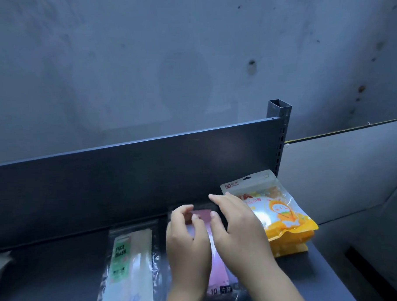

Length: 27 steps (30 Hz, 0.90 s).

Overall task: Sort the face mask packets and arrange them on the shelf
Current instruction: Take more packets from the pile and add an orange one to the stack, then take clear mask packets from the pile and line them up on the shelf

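Both forearms reach forward from the lower edge of the view, side by side, over the dark shelf (50, 277). The left hand (187, 239) lies palm down with its fingers curled loosely, fingertips touching the upper end of a pink face mask packet (217, 274) that lies flat between the two hands. The right hand (238, 230) rests just beside it, fingers spread and stretched toward the shelf's back panel (126, 176), its thumb pressing on the same pink packet. Neither hand is closed around the packet; both are open and lie on top of it, and whether they grip its edges I cannot tell.

To the left of the hands, a clear packet with a green "FACE MASK" label (127, 265) lies flat on the shelf, lengthwise, near the pink one. To the right, a stack of yellow packets with a cartoon figure (280, 212) sits close to the right hand, its top leaning toward the back panel by the slotted upright post (282, 128).
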Available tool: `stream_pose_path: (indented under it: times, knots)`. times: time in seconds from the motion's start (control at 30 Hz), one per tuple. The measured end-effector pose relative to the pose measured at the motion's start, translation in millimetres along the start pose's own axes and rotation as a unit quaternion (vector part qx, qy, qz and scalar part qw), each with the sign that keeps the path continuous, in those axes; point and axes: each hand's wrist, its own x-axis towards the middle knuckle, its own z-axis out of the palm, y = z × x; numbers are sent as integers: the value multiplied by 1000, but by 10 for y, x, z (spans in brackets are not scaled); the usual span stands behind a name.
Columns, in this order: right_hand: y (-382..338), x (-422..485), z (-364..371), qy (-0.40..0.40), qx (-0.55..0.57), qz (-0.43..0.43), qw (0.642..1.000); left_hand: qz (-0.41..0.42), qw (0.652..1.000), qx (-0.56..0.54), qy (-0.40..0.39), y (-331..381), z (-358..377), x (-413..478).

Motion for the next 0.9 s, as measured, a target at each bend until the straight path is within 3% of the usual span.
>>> stream_pose_path:
  times: [0.13, 0.37, 0.67, 0.9]
  knots:
    - [-182, -55, 120, -21, 14, 7, 1000, 70, 996, 62, -4, -37, -276, 94]
    - [-613, -255, 545, -41, 32, -18, 998, 169, 952, 255, 27, -323, -1132, 275]
    - [-1162, -431, 1173, -125, 62, -72, 988, 125, 889, 430, 93, -526, -2073, 388]
    - [-1658, -527, 1708, -170, 119, -78, 975, 76, 863, 487, 112, -642, -2833, 513]
